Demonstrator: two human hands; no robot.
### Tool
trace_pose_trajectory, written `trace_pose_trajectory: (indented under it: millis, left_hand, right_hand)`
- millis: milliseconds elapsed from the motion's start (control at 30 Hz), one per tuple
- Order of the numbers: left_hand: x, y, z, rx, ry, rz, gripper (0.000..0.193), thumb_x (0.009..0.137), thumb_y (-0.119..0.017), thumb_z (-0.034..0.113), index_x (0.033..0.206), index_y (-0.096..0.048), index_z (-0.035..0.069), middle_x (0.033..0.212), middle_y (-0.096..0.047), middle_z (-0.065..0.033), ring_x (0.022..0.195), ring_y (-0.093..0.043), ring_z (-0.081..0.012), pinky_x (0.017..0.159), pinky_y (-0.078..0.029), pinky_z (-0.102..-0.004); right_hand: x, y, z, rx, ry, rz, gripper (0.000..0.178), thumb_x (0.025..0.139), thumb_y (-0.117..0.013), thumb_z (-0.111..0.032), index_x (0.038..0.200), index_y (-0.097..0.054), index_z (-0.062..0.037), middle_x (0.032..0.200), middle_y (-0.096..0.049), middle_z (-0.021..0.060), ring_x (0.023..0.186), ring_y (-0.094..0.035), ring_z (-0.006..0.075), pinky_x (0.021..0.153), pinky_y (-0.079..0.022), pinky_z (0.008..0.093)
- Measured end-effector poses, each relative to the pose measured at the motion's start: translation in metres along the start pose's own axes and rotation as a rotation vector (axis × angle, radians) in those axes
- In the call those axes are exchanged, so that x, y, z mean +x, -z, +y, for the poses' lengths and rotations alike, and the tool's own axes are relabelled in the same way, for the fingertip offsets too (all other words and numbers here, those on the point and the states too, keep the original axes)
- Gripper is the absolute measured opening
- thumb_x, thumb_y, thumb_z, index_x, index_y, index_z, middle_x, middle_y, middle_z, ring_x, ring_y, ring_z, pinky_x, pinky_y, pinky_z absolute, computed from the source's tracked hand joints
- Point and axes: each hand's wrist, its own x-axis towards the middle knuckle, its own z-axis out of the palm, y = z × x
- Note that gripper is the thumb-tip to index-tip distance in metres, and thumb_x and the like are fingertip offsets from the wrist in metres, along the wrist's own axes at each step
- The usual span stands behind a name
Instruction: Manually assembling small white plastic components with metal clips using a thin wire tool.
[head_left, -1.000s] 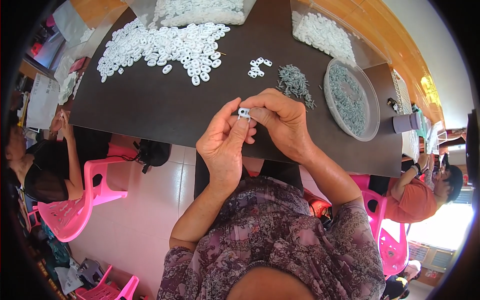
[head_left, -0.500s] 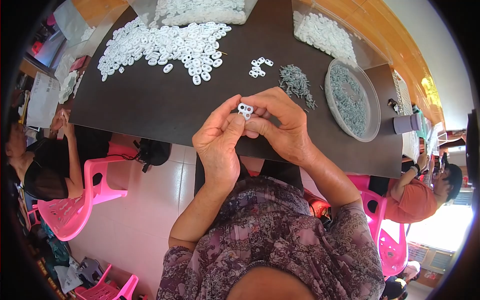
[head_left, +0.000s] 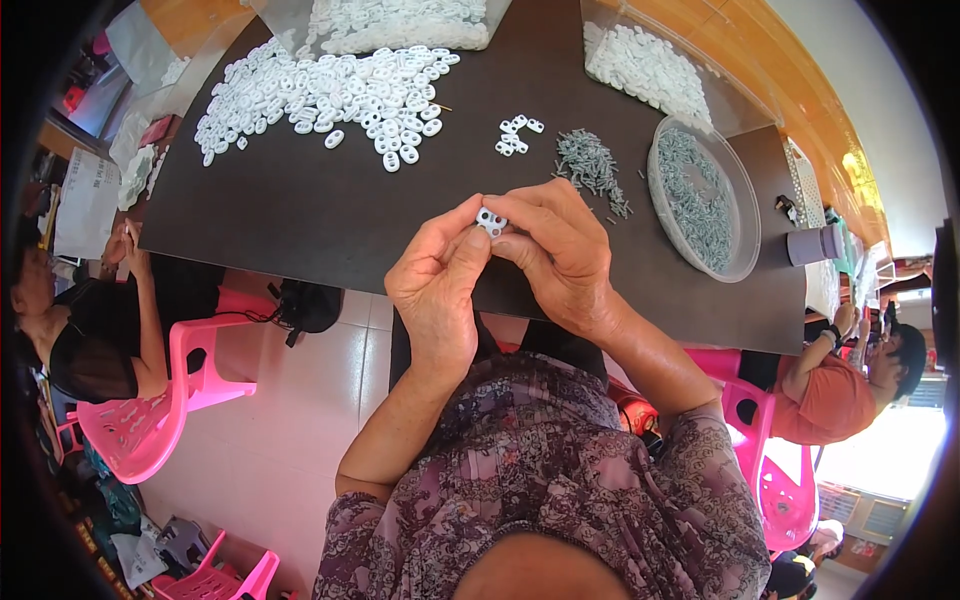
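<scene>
A small white plastic piece with dark round holes (head_left: 489,220) is pinched between my two hands over the table's near edge. My left hand (head_left: 440,285) has its thumb against the lower side and its fingers behind. My right hand (head_left: 562,258) closes on it from the other side, index finger at the top edge and thumb below. The fingers hide part of the piece. Beyond my hands lies a little cluster of similar white pieces (head_left: 519,125). Right of that cluster is a heap of small grey screws (head_left: 592,168).
Loose white oval two-hole pieces (head_left: 330,88) spread across the far left of the dark table (head_left: 300,215). Clear bins of white pieces (head_left: 648,80) stand behind. At right are a round tub of screws (head_left: 738,268) and a purple-grey jar (head_left: 815,247). Other people sit on both sides.
My right thumb and fingers have shifted slightly on the white piece, which has turned a little and shows less of its lower part. My left hand stays almost still.
</scene>
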Motion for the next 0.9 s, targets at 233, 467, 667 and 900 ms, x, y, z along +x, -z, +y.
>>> trace_pose_trajectory:
  millis: [233,467,667,900]
  left_hand:
    - [0.006,0.007,0.003,-0.096,0.119,-0.066,0.025,0.088,-0.059,0.000,0.112,-0.060,-0.006,0.095,-0.064,-0.0070,0.081,-0.058,-0.0084,0.073,-0.047,-0.0198]
    - [0.005,0.011,-0.001,-0.038,0.060,-0.103,0.026,0.088,-0.061,0.003,0.112,-0.061,-0.004,0.092,-0.063,-0.0038,0.081,-0.057,-0.0076,0.072,-0.047,-0.0201]
    - [-0.002,0.004,-0.007,0.045,-0.128,-0.078,0.023,0.091,-0.057,0.006,0.112,-0.061,-0.004,0.095,-0.061,-0.0036,0.081,-0.055,-0.0065,0.072,-0.048,-0.0199]
    - [-0.005,0.002,-0.015,0.070,-0.294,-0.063,0.020,0.093,-0.054,0.006,0.110,-0.060,-0.004,0.094,-0.056,-0.0009,0.083,-0.052,-0.0053,0.074,-0.045,-0.0186]
  right_hand:
    - [0.000,-0.001,-0.001,-0.044,0.034,0.027,0.033,0.072,-0.067,0.002,0.104,-0.065,-0.0015,0.091,-0.062,0.0105,0.079,-0.056,0.0238,0.067,-0.046,0.0318]
    - [-0.003,-0.003,-0.005,0.052,-0.031,0.061,0.032,0.072,-0.065,0.002,0.103,-0.064,-0.0008,0.090,-0.062,0.0113,0.078,-0.056,0.0248,0.067,-0.046,0.0334]
    - [-0.007,-0.007,-0.009,0.104,-0.056,0.110,0.031,0.074,-0.065,0.004,0.105,-0.063,0.0012,0.092,-0.062,0.0120,0.077,-0.056,0.0245,0.065,-0.047,0.0319]
    - [-0.009,-0.014,-0.014,0.104,0.005,0.163,0.032,0.073,-0.064,0.007,0.104,-0.062,0.0039,0.091,-0.062,0.0132,0.074,-0.055,0.0244,0.063,-0.047,0.0307]
